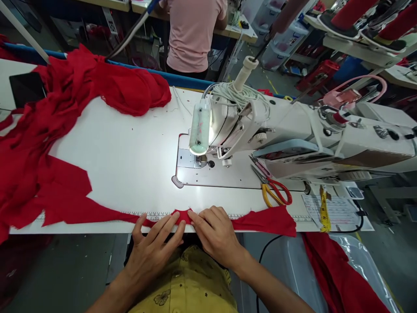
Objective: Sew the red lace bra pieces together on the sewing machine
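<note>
A long strip of red fabric lies along the near edge of the white sewing table, over a printed ruler. My left hand rests with fingers stretched flat on the strip near its middle. My right hand presses on the fabric just beside it, fingers bent and close together, pinching a small fold. Both hands meet at the table's front edge, below the sewing machine.
A big heap of red fabric covers the table's left side. Scissors with red and yellow handles and a yellow tape measure lie right of the needle plate. A person in a pink shirt stands beyond the table.
</note>
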The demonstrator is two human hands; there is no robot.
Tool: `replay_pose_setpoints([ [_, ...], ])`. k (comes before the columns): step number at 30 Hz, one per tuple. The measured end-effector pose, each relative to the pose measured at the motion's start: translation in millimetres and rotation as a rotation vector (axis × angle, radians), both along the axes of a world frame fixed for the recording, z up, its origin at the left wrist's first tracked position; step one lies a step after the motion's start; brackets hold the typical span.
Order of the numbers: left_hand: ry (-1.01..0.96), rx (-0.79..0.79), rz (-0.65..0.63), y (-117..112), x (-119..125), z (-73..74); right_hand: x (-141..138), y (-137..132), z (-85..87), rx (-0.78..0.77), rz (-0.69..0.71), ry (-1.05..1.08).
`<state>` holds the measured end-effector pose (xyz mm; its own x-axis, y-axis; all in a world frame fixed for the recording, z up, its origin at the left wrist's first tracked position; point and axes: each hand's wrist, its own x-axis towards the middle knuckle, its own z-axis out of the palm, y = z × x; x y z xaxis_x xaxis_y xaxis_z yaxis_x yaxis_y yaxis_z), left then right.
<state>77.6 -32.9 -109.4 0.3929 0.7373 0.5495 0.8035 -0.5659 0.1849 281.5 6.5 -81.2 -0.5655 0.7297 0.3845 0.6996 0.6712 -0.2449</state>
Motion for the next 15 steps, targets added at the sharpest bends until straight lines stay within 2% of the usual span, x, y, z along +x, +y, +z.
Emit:
replay_pose_setpoints([
  [15,0.048,0.024,0.007,-7.9,-4.0,-4.4,0.2,-7.1,-1.7,0.054,-0.007,0.026],
])
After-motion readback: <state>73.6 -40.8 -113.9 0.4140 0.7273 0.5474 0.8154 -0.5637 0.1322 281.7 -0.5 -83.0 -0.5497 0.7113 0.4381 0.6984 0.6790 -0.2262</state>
